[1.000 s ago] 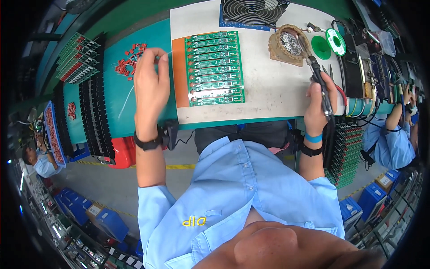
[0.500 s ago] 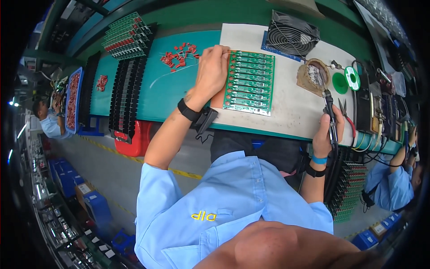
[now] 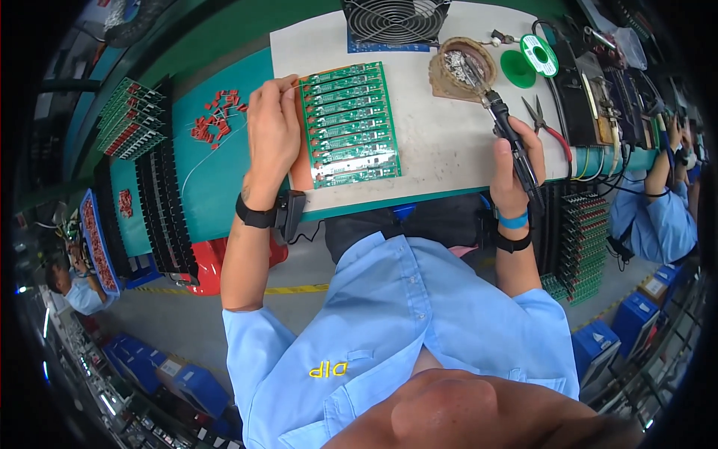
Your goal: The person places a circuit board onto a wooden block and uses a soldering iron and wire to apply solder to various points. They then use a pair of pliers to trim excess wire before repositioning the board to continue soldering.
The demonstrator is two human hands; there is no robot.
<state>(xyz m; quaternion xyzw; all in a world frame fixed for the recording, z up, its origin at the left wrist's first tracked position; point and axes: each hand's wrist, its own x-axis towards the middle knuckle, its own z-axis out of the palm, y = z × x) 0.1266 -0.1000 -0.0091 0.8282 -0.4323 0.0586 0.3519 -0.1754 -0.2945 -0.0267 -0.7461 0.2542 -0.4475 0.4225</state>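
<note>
My left hand (image 3: 273,131) is closed in a pinch at the upper left corner of a green circuit board panel (image 3: 351,123). A thin solder wire (image 3: 200,166) trails from behind this hand across the teal mat, and a short end shows past the fingertips over the board. My right hand (image 3: 516,165) is wrapped round a black soldering iron (image 3: 512,142). The iron's tip reaches into a brown bowl (image 3: 441,84) holding silvery scraps. The panel, made of several joined strips, lies on an orange-brown backing (image 3: 301,168) that shows along its left edge.
Loose red components (image 3: 217,120) lie left of my left hand. A black fan (image 3: 396,21) stands beyond the panel. Right of the bowl are a green-and-white solder reel (image 3: 539,55) and red-handled pliers (image 3: 553,131). Black racks (image 3: 161,209) and stacked boards (image 3: 131,120) stand at left.
The view has turned, so the bench things sit farther left and higher. The left hand stays at the panel's corner with the wire, and the iron's tip stays in the bowl.
</note>
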